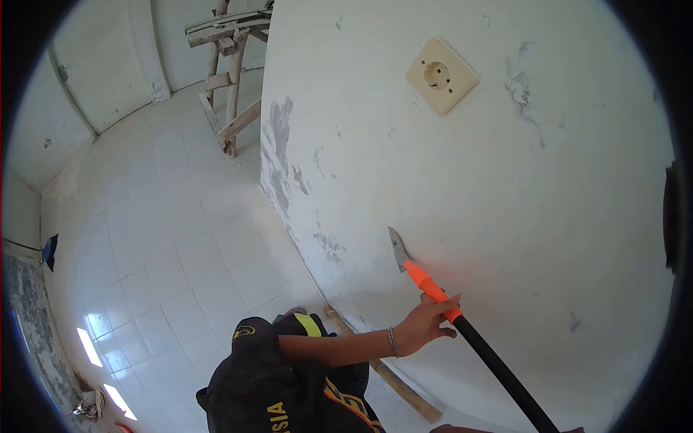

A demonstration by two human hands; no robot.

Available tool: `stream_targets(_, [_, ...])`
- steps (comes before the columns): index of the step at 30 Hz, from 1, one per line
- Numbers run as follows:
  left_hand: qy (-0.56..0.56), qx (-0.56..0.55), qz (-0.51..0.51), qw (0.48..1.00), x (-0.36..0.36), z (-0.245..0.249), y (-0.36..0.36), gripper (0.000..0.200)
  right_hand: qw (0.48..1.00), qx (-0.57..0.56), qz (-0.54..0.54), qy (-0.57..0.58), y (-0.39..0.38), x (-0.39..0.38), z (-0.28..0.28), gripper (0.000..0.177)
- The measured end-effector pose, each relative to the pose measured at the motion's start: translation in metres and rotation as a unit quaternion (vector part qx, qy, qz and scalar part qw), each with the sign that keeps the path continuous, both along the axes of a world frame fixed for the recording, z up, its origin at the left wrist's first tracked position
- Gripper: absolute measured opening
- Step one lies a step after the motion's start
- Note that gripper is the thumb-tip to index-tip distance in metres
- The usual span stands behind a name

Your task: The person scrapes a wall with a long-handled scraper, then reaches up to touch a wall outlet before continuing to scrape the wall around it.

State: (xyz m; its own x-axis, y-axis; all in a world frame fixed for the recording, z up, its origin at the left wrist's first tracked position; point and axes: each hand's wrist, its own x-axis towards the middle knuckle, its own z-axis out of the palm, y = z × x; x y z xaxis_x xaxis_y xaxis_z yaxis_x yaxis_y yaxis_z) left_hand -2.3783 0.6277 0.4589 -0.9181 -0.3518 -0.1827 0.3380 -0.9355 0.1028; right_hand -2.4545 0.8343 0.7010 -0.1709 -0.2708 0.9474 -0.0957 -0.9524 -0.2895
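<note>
My left hand [429, 321], with a bracelet at the wrist, is closed around a long-handled scraper [505, 368] at its orange collar. The pointed metal blade [398, 249] lies at or close to the white wall [375, 180], below the beige socket [442, 76]; contact is unclear. The black handle runs down to the bottom edge. There, a sliver of my right hand [574, 431] shows beside the handle, its fingers mostly cut off by the frame.
A wooden trestle [234, 86] stands beyond the wall's corner. A bamboo pole [393, 379] lies on the tiled floor [209, 267] along the wall's base. Grey patches mark the wall near the corner. At the far left are a door [94, 65] and a dark blue item [50, 252].
</note>
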Motion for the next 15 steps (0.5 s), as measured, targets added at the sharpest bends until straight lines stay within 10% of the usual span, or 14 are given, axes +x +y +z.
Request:
stream_targets(7, [-0.107,-0.027,0.11,0.988,-0.016,-0.094,-0.031,0.021,0.989,0.086,-0.05,-0.106,-0.059,0.01,-0.054,0.037])
stream_targets(15, [-0.086,-0.033,0.117,0.989,-0.005,-0.043,-0.022,0.029,0.994,0.01,-0.04,-0.101,-0.063,0.034,-0.024,0.04])
